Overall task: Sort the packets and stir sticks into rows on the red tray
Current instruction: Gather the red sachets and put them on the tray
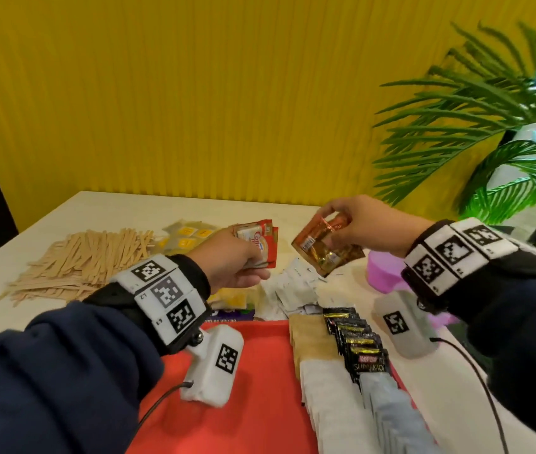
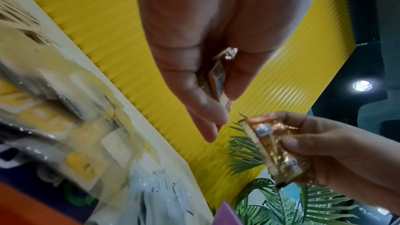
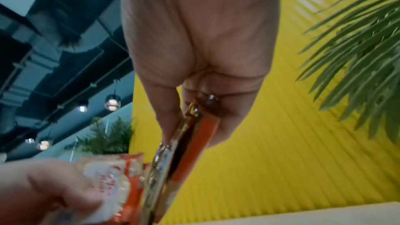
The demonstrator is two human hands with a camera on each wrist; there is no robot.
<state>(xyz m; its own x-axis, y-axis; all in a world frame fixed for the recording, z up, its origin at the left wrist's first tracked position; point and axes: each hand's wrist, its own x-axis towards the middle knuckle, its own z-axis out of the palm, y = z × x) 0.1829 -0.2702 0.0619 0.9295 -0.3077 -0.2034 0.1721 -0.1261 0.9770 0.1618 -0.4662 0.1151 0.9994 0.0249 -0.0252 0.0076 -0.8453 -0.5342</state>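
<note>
Both hands are busy above the table: the left hand [image 1: 230, 260] grips a few red-and-white creamer packets [image 1: 258, 243], their label too blurred to read, and the right hand [image 1: 363, 226] pinches orange foil packets [image 1: 324, 250]. On the red tray [image 1: 253, 388], two rows already stand at the right, black packets [image 1: 356, 340] reading "Kopiko" and "SUPREMO". Stir sticks [image 1: 86, 260] and many loose packets wait on the table, so I judge it under halfway

yellow ribbed wall [image 1: 194, 93], palm plant [image 1: 489, 109], purple bowl [image 1: 383, 270]
</note>
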